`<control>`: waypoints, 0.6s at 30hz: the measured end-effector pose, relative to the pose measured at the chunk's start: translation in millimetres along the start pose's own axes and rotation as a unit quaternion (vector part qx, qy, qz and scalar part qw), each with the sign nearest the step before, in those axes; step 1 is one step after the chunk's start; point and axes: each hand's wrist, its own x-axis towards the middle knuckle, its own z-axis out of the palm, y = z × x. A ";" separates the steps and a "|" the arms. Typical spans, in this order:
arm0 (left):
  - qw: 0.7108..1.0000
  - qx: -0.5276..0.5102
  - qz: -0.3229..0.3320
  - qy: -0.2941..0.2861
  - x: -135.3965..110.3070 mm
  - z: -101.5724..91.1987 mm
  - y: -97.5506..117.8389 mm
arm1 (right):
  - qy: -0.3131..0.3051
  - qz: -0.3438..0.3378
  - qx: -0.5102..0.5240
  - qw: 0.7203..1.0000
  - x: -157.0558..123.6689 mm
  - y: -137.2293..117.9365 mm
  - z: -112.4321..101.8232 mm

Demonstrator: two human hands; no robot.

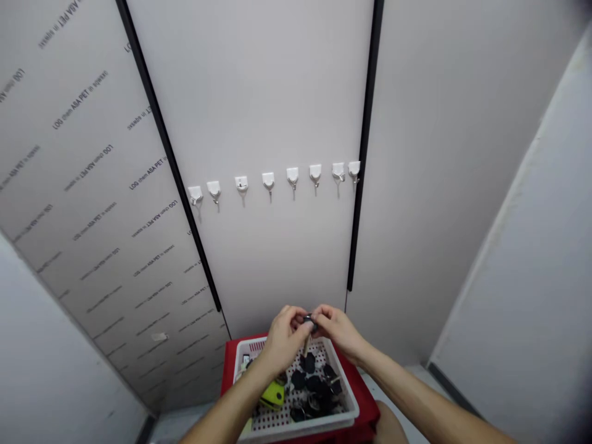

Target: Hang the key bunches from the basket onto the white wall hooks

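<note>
My left hand (283, 340) and my right hand (337, 329) meet above a white perforated basket (345, 404). Both hands pinch a small dark key (308, 322) between their fingertips, and its shaft hangs down between them. The basket holds several black-headed keys (316, 385) and a yellow-green tag (274, 394). It rests on a red stool (365, 404). On the white wall panel above runs a row of several white adhesive hooks (268, 180), all bare.
Black vertical strips (363, 154) divide the wall into panels. The left panel (92, 185) still carries printed protective film. A white wall (531, 277) closes the space on the right. Pale floor shows beside the stool.
</note>
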 end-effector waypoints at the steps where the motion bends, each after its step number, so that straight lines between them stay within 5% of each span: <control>1: 1.000 0.001 -0.019 0.011 2.5 -1.5 -1.4 | -0.009 -0.010 -0.036 0.999 0.2 0.3 -0.1; 8: 0.994 -0.035 -0.078 -0.064 10.1 -4.5 -9.5 | -0.045 -0.076 -0.241 0.967 -1.3 0.3 4.7; 18: 0.975 -0.165 -0.126 -0.084 10.1 -6.2 -14.3 | -0.030 -0.067 -0.194 0.978 2.2 -3.6 -0.6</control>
